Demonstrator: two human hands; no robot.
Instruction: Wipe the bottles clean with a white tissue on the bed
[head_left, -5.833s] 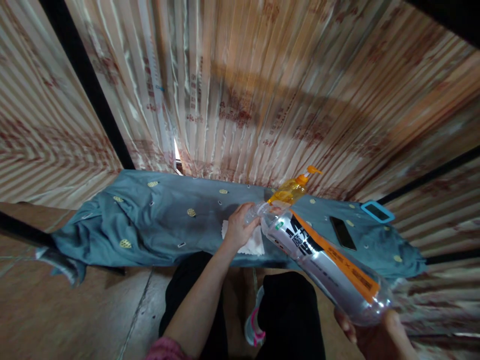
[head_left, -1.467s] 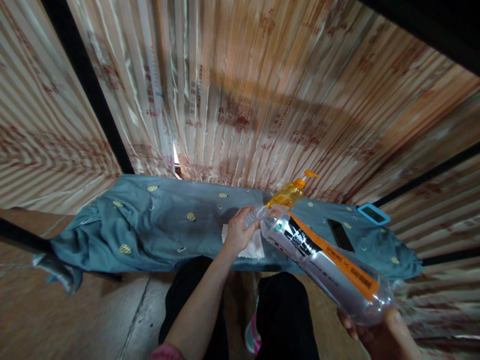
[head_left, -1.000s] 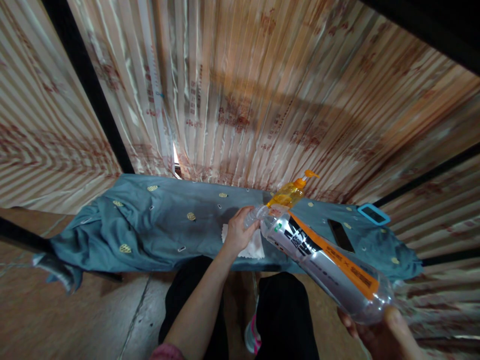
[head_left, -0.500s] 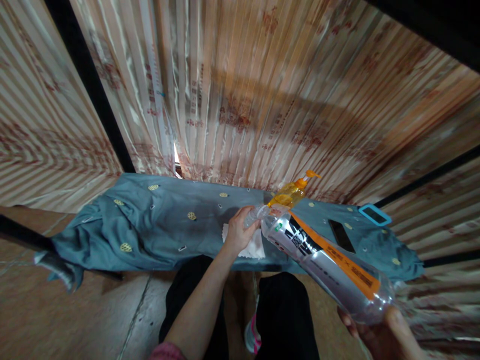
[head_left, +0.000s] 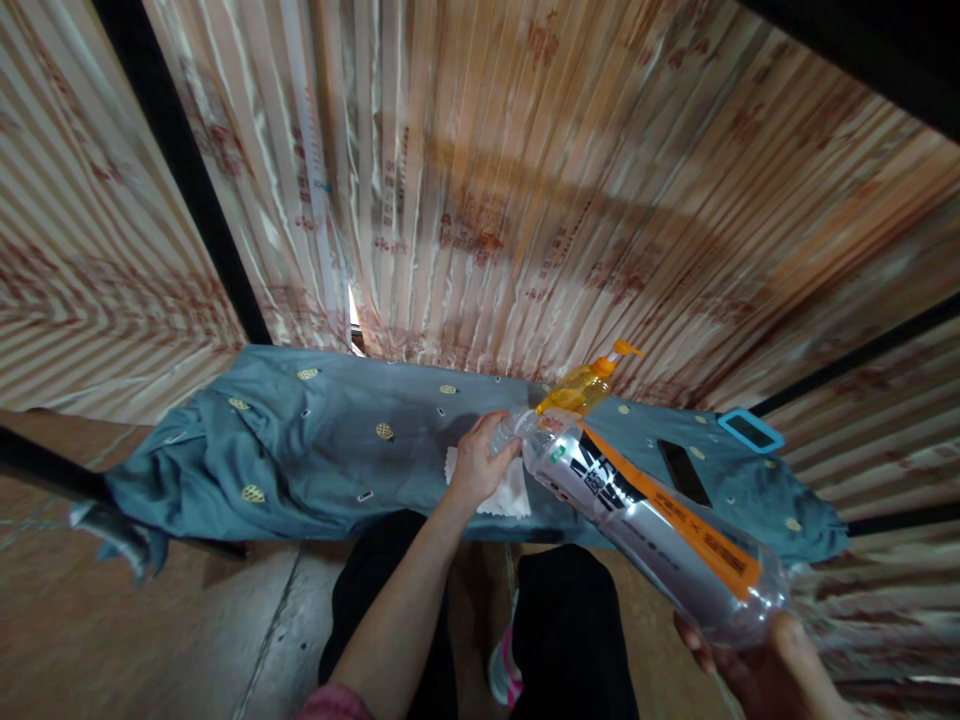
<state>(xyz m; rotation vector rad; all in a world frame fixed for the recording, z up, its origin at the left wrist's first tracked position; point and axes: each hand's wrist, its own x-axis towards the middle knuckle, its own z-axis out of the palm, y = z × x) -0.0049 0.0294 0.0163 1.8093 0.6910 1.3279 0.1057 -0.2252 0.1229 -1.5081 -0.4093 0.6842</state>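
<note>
A big clear bottle [head_left: 637,520] slants over the front edge of the cloth-covered bench [head_left: 337,440], its long axis running diagonally. The neck points left and away from the person; the base points right and back. The left hand [head_left: 478,465] has its fingers curled around the neck, and the right hand [head_left: 772,670] pinches the base between thumb and fingers. Behind the neck is a yellow pump bottle [head_left: 576,390].

Left hand [head_left: 480,466] curled, forward — right hand [head_left: 776,672] gripping, lower
</note>
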